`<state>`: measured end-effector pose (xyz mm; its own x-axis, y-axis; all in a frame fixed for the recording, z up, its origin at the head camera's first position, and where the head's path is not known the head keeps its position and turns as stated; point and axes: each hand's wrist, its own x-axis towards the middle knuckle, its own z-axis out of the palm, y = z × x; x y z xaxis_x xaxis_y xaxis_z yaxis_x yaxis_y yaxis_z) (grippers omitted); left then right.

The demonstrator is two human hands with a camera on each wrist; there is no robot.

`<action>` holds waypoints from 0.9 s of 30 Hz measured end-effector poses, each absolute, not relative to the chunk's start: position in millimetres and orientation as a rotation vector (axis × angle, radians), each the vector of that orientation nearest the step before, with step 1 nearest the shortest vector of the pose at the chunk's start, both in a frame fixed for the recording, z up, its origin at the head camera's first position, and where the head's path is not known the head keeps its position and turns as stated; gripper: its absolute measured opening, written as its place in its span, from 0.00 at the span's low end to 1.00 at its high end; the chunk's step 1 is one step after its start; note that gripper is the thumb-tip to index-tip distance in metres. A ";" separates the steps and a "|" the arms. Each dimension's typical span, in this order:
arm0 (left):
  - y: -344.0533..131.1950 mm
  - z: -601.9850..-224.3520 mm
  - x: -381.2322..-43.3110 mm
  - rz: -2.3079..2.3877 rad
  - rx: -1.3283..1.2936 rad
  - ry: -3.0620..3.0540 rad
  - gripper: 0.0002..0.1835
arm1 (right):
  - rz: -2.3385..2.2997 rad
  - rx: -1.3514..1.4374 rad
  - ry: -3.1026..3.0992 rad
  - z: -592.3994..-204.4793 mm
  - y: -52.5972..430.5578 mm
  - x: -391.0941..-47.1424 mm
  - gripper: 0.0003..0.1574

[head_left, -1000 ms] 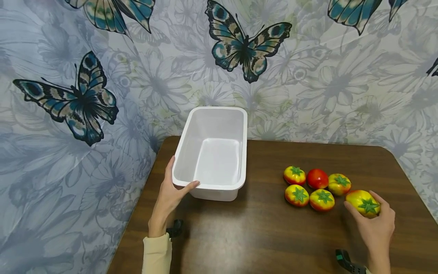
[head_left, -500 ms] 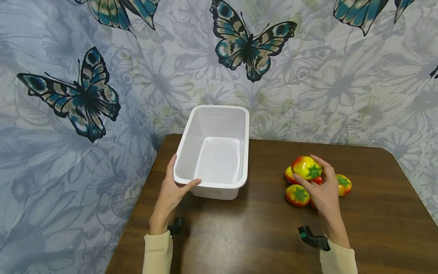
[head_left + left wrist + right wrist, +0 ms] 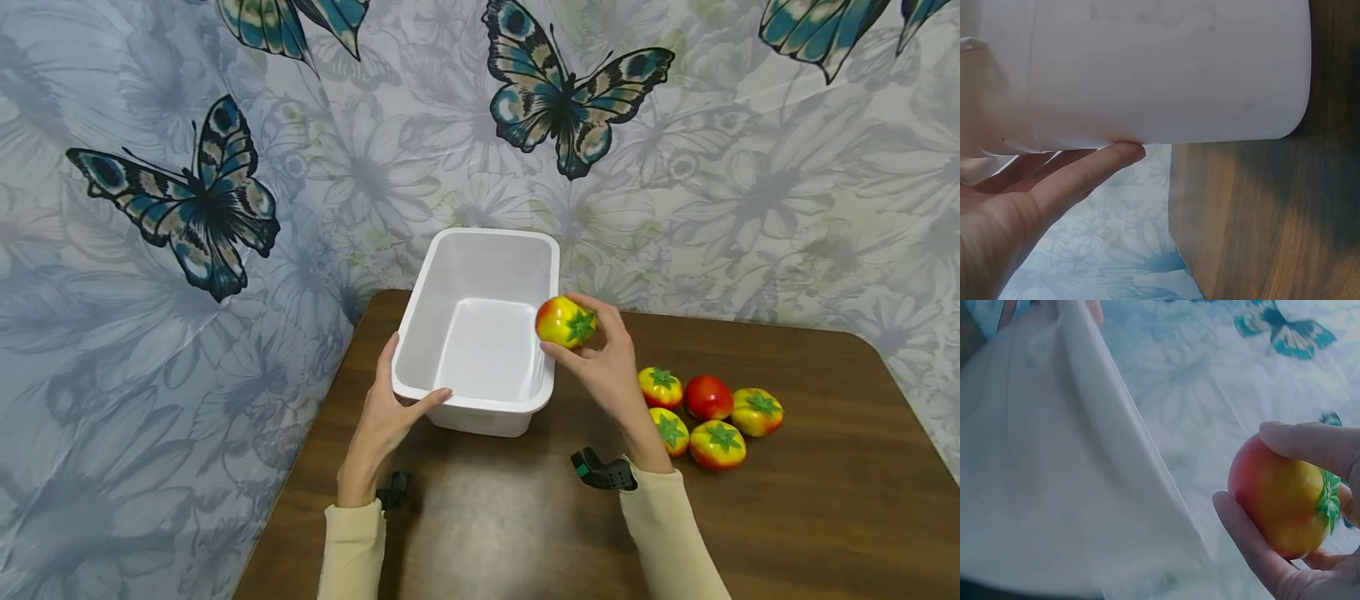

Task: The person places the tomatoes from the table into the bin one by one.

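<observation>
A white plastic tub (image 3: 487, 421) stands toward the back of the brown table. My left hand (image 3: 378, 429) grips its front left corner, with the thumb over the front rim and the fingers along the outer left side. In the left wrist view those fingers touch the tub's smooth wall (image 3: 1166, 75). My right hand (image 3: 611, 362) holds a yellow-and-red toy tomato (image 3: 558, 321) with a green star-shaped calyx. It is raised at the tub's right rim. The right wrist view has the toy tomato (image 3: 1279, 494) between thumb and fingers, beside the tub (image 3: 1054, 456).
Several more toy tomatoes lie grouped right of the tub, among them a plain red one (image 3: 708, 397) and a yellow-red one (image 3: 717, 444). The dark wooden table (image 3: 832, 467) meets a wall (image 3: 787, 200) with butterflies and flowers. A black wrist strap (image 3: 603, 471) sits on my right wrist.
My right hand has carried the toy tomato left from the right end of the group, over the others, to the tub's right rim. My left hand keeps its grip on the tub.
</observation>
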<state>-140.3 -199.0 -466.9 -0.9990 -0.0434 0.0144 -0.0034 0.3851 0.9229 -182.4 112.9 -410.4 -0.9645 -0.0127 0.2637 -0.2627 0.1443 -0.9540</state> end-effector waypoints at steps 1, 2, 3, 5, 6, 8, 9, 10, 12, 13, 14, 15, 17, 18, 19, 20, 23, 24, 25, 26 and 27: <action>-199.2 -466.6 -140.4 -1.716 0.050 -2.589 0.65 | 1.938 0.295 -2.224 -409.3 105.7 -186.1 0.44; -199.3 -466.3 -140.5 -1.711 0.053 -2.593 0.65 | 1.955 0.316 -2.227 -408.5 98.9 -190.1 0.44; -199.6 -466.2 -140.7 -1.707 0.057 -2.593 0.65 | 1.965 0.334 -2.234 -407.7 92.4 -194.4 0.44; -200.0 -466.2 -141.0 -1.705 0.059 -2.591 0.65 | 1.969 0.367 -2.244 -405.9 80.8 -204.3 0.43; -200.2 -466.2 -141.2 -1.714 0.058 -2.584 0.65 | 1.964 0.380 -2.249 -404.8 75.8 -209.7 0.42; -200.4 -466.7 -141.7 -1.733 0.052 -2.571 0.65 | 1.941 0.406 -2.260 -402.0 68.1 -220.9 0.41; -200.5 -467.0 -141.9 -1.745 0.047 -2.563 0.65 | 1.927 0.417 -2.266 -400.3 65.1 -226.3 0.42; -200.5 -467.2 -142.0 -1.755 0.043 -2.558 0.65 | 1.907 0.428 -2.278 -398.3 62.6 -231.1 0.41; -200.5 -467.7 -141.9 -1.773 0.041 -2.553 0.65 | 1.888 0.448 -2.290 -395.1 58.8 -240.6 0.41; -200.5 -468.1 -141.8 -1.775 0.038 -2.552 0.65 | 1.876 0.457 -2.299 -393.8 57.3 -244.7 0.41; -200.5 -468.3 -141.9 -1.774 0.037 -2.548 0.65 | 1.861 0.463 -2.313 -392.6 56.0 -248.5 0.41; -200.5 -468.5 -142.0 -1.774 0.036 -2.543 0.65 | 1.847 0.471 -2.324 -391.8 54.8 -251.9 0.41; -200.4 -469.0 -142.3 -1.774 0.034 -2.538 0.64 | 1.828 0.487 -2.342 -391.7 52.8 -258.8 0.41; -200.3 -469.2 -142.6 -1.776 0.026 -2.534 0.64 | 1.819 0.493 -2.349 -391.9 52.2 -261.6 0.41; -200.0 -469.3 -142.9 -1.780 0.021 -2.529 0.64 | 1.818 0.502 -2.350 -391.7 51.6 -263.6 0.41; -199.9 -469.4 -143.2 -1.779 0.019 -2.528 0.64 | 1.818 0.507 -2.353 -391.7 51.0 -265.4 0.41; -199.7 -470.0 -144.0 -1.797 0.011 -2.522 0.64 | 1.835 0.517 -2.353 -392.2 49.9 -269.1 0.42; -200.0 -470.2 -144.1 -1.802 0.009 -2.521 0.63 | 1.846 0.520 -2.356 -392.1 49.3 -269.4 0.42; -200.4 -470.6 -144.3 -1.807 0.014 -2.519 0.63 | 1.853 0.522 -2.364 -392.0 48.7 -269.7 0.42; -201.0 -470.8 -144.3 -1.813 0.017 -2.518 0.63 | 1.858 0.522 -2.373 -392.4 48.1 -270.2 0.42; -201.6 -470.8 -144.2 -1.816 0.017 -2.517 0.63 | 1.860 0.526 -2.382 -392.8 47.4 -270.6 0.42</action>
<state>-144.2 -201.6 -470.8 -0.9992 -0.0311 0.0243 0.0133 0.3155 0.9488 -270.6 47.4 -392.8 -0.9385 -0.2208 0.2653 -0.3109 0.2068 -0.9277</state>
